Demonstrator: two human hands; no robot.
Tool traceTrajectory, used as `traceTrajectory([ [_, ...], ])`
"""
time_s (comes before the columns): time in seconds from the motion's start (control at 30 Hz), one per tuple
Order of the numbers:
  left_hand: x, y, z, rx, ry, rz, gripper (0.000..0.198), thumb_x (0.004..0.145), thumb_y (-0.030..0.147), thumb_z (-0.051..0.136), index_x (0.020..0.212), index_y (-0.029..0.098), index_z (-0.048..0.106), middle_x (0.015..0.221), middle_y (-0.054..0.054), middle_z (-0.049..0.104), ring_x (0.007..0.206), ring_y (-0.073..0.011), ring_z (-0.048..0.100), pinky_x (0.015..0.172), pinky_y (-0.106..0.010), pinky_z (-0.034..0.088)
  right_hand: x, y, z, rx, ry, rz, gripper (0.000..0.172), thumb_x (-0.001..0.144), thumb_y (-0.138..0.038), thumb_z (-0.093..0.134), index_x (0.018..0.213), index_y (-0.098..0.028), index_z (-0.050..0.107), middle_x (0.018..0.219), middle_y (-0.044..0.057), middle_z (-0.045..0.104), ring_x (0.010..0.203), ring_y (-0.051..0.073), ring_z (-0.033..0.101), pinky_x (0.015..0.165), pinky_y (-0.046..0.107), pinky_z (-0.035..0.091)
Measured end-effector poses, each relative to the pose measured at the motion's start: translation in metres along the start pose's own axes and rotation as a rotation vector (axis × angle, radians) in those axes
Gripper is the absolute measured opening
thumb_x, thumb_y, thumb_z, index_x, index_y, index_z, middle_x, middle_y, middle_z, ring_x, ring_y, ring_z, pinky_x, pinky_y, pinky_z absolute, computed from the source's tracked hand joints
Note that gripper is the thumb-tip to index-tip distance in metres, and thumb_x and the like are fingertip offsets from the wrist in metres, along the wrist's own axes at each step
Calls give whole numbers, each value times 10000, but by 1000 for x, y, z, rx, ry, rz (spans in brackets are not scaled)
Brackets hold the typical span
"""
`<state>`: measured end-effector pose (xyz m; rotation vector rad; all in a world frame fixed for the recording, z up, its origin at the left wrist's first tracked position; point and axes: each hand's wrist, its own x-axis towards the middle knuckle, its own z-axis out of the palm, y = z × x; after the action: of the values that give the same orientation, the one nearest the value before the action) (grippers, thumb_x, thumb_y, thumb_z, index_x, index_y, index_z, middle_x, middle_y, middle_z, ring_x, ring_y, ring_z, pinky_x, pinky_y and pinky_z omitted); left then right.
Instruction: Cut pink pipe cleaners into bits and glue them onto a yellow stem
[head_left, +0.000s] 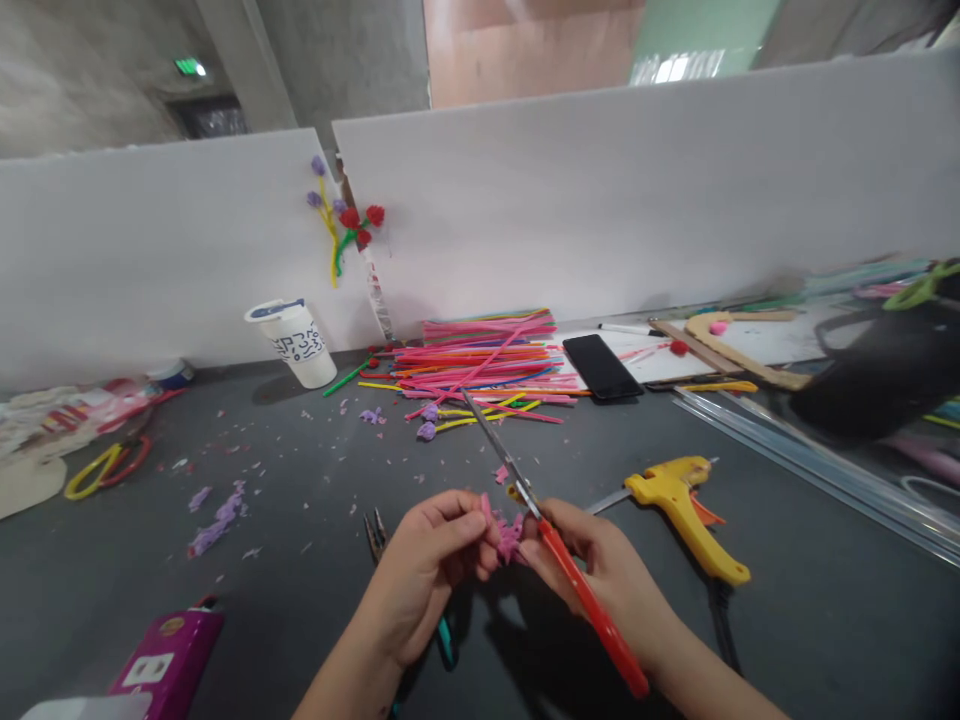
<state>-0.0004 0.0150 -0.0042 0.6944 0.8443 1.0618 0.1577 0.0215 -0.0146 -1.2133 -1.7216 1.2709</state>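
Lower centre: left hand (pixel 429 550) pinches 1 pink tuft (pixel 509 540); right hand (pixel 616 568), touching it too, grips 1 pair of red-handled scissors (pixel 553 543).

White cup (pixel 294 345) with dark blue markings stands near white partition (pixel 600 210). Black phone (pixel 602 366), screen dark, lies well to the cup's right. Purple box (pixel 171 655) at near left. Lit green sign (pixel 189 67) high against grey wall (pixel 90 60).

No text can be read with certainty. The white cup (pixel 298 347) carries dark blue marks, similar to letters, but not legible. On the green lit sign (pixel 189 67) and the purple box (pixel 187 650), the markings are too small.
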Motion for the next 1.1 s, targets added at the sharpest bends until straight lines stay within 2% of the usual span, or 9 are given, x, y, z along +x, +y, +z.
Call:
traceTrajectory([
  [0.13,1,-9,4,84,-102,-139,89,722,163,597,665,94,594,610,-18,572,457,-47,492,462,-157,373,4,-3,0,231,-5,154,217,701,-395,513,692,-183,469,429,-91,395,317,48,319,322,168,285],
  [0.23,1,-14,5,117,-140,-197,96,700,177,613,653,95,595,605,-20,571,452,-55,497,458,-166,372,6,-2,-2,290,-15,214,246,688,-421,513,713,-178,481,355,-105,374,275,54,322,292,163,274],
  [0.43,1,-15,3,137,-121,-197,99,690,186,616,640,101,597,587,-11,561,442,-52,479,453,-167,357,7,-2,-3,289,-84,218,226,675,-385,532,631,-179,451,321,-111,359,256,39,308,286,146,249],
  [0.57,2,-14,4,213,-101,-178,117,681,223,626,661,110,602,604,-7,558,467,-62,483,476,-183,365,5,-1,0,256,-72,232,189,669,-358,522,652,-184,450,365,-108,381,271,39,314,282,146,244],
  [0.63,3,-14,4,325,-41,-133,132,673,251,627,660,123,597,585,4,543,483,-75,481,492,-199,370,4,-1,1,215,-30,215,148,677,-313,515,646,-184,448,403,-105,374,296,36,319,297,145,256],
  [0.77,3,-16,7,675,113,91,59,636,198,623,619,152,590,556,24,503,523,-97,446,509,-214,348,2,1,4,79,59,169,130,688,-229,488,593,-187,409,458,-93,337,345,38,336,334,148,268],
  [0.87,2,-15,10,790,132,188,48,629,150,595,582,157,600,579,12,522,544,-109,454,527,-224,354,2,2,5,27,84,115,153,699,-218,478,580,-190,385,486,-84,334,391,51,352,371,158,283],
  [1.0,0,-11,10,552,171,96,74,649,203,628,608,145,610,527,9,542,495,-104,480,505,-218,379,2,4,0,-37,78,-5,165,720,-287,513,628,-191,416,558,-58,415,503,83,401,460,181,331],
  [1.1,0,-6,6,283,230,89,89,650,218,662,646,139,623,542,10,575,493,-82,497,512,-188,396,-1,6,-5,-276,75,-30,228,688,-375,578,695,-202,431,556,-55,473,495,100,412,466,197,311],
])
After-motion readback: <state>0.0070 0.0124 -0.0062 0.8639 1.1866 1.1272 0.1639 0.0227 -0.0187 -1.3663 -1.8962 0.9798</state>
